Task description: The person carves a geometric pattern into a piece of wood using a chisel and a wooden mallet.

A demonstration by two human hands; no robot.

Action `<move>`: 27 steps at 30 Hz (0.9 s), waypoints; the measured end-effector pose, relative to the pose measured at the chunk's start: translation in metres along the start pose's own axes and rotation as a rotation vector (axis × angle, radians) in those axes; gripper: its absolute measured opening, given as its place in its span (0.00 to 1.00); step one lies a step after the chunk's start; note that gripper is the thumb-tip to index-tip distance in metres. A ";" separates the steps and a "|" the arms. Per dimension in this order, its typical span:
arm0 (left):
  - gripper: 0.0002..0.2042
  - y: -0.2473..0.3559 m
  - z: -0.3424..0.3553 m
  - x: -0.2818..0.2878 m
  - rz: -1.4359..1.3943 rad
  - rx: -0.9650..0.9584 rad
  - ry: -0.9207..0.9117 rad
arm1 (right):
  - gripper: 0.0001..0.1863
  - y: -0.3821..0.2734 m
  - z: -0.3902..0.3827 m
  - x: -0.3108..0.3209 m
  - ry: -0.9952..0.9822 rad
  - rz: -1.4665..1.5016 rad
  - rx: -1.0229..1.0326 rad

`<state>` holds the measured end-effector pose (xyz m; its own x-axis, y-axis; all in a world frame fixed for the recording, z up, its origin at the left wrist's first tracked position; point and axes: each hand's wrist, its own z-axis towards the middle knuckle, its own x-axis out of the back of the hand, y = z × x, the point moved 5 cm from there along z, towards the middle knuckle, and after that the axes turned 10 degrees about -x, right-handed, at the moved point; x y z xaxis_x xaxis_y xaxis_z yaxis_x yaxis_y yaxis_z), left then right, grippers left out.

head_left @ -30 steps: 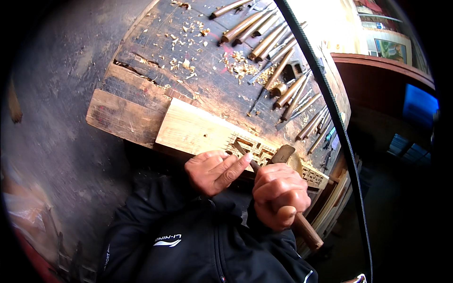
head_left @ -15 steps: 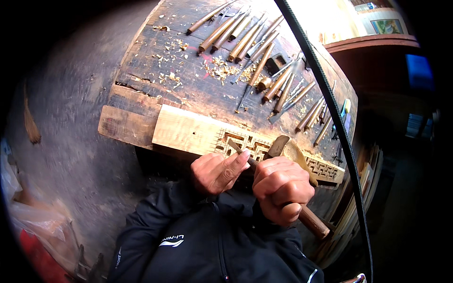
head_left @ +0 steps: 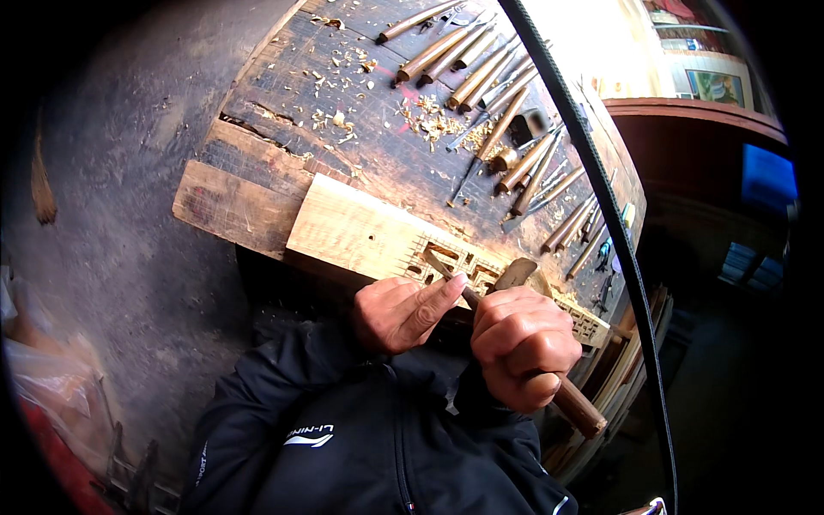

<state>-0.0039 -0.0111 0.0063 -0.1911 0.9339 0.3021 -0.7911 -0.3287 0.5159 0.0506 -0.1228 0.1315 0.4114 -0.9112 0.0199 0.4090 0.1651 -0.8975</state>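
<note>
A wood-carving chisel slants across the front of the bench, its blade tip on the cut pattern of a pale wooden board [head_left: 348,225]. My right hand [head_left: 525,348] is wrapped round the chisel [head_left: 582,410], whose brown handle end sticks out below the fist. My left hand [head_left: 403,313] closes on the blade part, one finger stretched along it close to the tip. Angular openings and pencilled grid lines cover the board's right part; its left end is plain with one small hole. Just beyond my right fist lies a brown, blade-like piece [head_left: 517,273], partly hidden.
The worn wooden bench [head_left: 257,81] carries several wooden-handled carving tools [head_left: 468,73] in a row across its far side. Curled wood shavings [head_left: 433,120] lie among them. A black cord [head_left: 592,163] crosses the view at right. Boards [head_left: 622,369] stand below the bench's right end.
The view has shifted, so the bench and tools sit differently in the picture. Both hands keep their grip on the chisel, its tip still at the cut pattern.
</note>
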 end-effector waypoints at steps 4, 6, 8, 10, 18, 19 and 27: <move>0.38 -0.001 -0.008 -0.005 -0.002 0.004 0.061 | 0.34 0.000 0.007 -0.006 0.007 -0.004 -0.064; 0.37 0.000 -0.007 -0.005 0.006 0.034 0.073 | 0.33 0.001 0.015 -0.009 0.008 0.001 -0.132; 0.35 0.000 -0.004 0.000 -0.003 0.046 0.004 | 0.32 0.005 0.013 -0.008 0.059 0.018 -0.131; 0.34 -0.004 -0.008 0.002 -0.059 0.060 -0.004 | 0.31 0.007 0.009 -0.011 0.069 0.054 -0.084; 0.31 -0.014 -0.004 0.011 -0.203 0.145 -0.004 | 0.30 0.020 0.010 -0.002 0.030 -0.015 -0.100; 0.28 -0.014 0.000 0.016 -0.138 0.134 0.058 | 0.31 0.013 0.010 0.003 0.144 -0.078 -0.129; 0.17 -0.032 0.047 0.050 -0.189 0.374 0.043 | 0.39 -0.007 0.009 0.026 0.422 -0.030 -0.237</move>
<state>0.0391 0.0396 0.0420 -0.0933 0.9851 0.1447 -0.5506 -0.1722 0.8168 0.0660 -0.1442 0.1426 0.0160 -0.9959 -0.0888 0.1989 0.0902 -0.9759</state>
